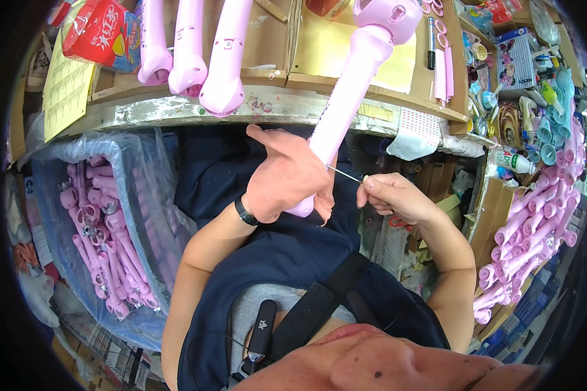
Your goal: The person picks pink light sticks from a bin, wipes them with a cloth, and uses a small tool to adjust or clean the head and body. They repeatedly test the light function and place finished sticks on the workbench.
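Observation:
A long pink plastic toy wand [349,81] with a wide round head slants up over the bench edge. My left hand [282,173], with a black band at its wrist, is wrapped round the wand's lower handle. The handle's end shows below my palm, and some of my fingers are hidden behind it. In the pinched fingers of my right hand [398,197] is a thin metal rod-shaped tool [344,173]. Its far tip meets the handle beside my left hand; whether it enters the plastic I cannot tell.
Several pink handles [223,62] lie on the worn bench [195,108]. A blue bin [120,153] lined with plastic holds more pink parts at left. Pink tubes [535,228] are piled at right, near a white bottle [515,161]. A marker [430,45] and pink scissors [442,39] lie top right.

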